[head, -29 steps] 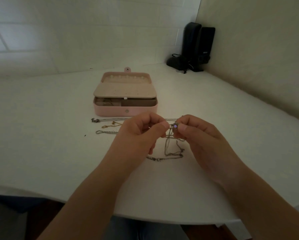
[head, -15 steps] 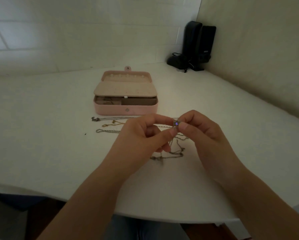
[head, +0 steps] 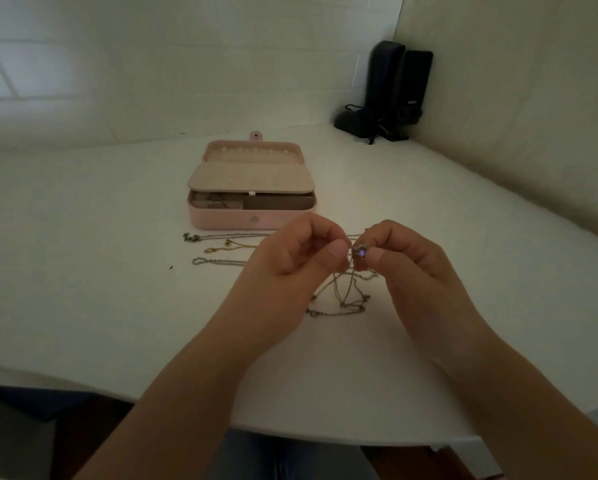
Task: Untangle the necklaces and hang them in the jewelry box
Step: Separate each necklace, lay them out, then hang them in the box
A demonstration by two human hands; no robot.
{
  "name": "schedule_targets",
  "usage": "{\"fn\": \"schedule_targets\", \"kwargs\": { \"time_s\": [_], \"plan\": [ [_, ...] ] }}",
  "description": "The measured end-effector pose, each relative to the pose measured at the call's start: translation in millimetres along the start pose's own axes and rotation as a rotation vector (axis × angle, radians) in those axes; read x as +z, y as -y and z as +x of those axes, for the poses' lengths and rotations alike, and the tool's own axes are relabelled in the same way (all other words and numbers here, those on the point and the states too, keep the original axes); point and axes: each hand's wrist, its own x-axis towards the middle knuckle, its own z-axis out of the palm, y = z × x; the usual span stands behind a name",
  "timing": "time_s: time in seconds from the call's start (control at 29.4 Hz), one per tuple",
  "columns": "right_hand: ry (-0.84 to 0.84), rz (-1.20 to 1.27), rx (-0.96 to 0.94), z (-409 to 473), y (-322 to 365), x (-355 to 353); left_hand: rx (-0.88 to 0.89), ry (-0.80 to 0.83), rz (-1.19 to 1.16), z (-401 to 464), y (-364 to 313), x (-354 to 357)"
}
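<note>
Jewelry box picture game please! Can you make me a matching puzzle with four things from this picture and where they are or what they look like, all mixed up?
Things:
1. pink jewelry box
2. purple pendant
3. gold chain
4. black speakers

Descriptions:
A. in the far corner by the wall
B. pinched in the right hand
C. lid open, on the white table
D. lying flat on the table, between two silver chains

Pairs: 1-C, 2-B, 3-D, 4-A

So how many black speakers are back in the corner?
2. The taller speaker stands on the left; the second speaker stands beside it on its right. Both are on the table. Nothing seems hidden behind them.
</note>
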Motion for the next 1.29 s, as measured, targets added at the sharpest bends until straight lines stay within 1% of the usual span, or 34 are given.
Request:
{"fn": "schedule_targets", "kwargs": {
  "time_s": [0.1,0.34,0.44,0.54,0.65,0.75,0.85,0.95,1.12,1.19,1.29],
  "plan": [
    [-0.031,-0.039,-0.011,-0.8,-0.1,0.9,-0.049,0.034,-0.047,0.0,0.1,0.5],
    [-0.049,-0.070,-0.009,0.6,-0.2,1.0,-0.042,0.002,0.017,-2.1,-1.6,0.1],
    [-0.028,-0.043,0.001,0.8,0.3,0.7,-0.034,0.018,0.049,-3.8,-4.4,0.2],
    [-0.005,-0.047,0.035,1.4,0.2,0.9,-0.027,-0.011,0.107,-3.4,-2.5,0.1],
    [0.009,-0.012,0.081,2.5,-1.1,0.3,-0.065,-0.006,0.055,-2.2,-3.3,0.1],
    [0.025,0.037,0.094,2.3,-0.8,0.4,-0.028,-0.028,0.063,-1.7,-3.7,-0.2],
    [0.035,-0.004,0.085,2.2,-0.7,1.1,-0.021,-0.059,0.079,-0.8,-3.6,-0.5],
    [0.016,-0.050,0.080,2.8,-1.7,1.5,-0.094,-0.102,0.030,0.3,-2.5,0.3],
    [0.017,-0.130,0.072,1.9,-0.7,2.2,-0.149,-0.064,-0.042,0.7,-5.0,2.2],
    [0.006,-0.148,0.063,1.6,0.4,2.6,-0.181,-0.056,-0.108,1.1,-6.6,3.0],
    [-0.018,-0.159,0.055,1.3,1.3,2.4,-0.210,-0.089,-0.156,2.4,-6.6,2.6]
  ]
}}
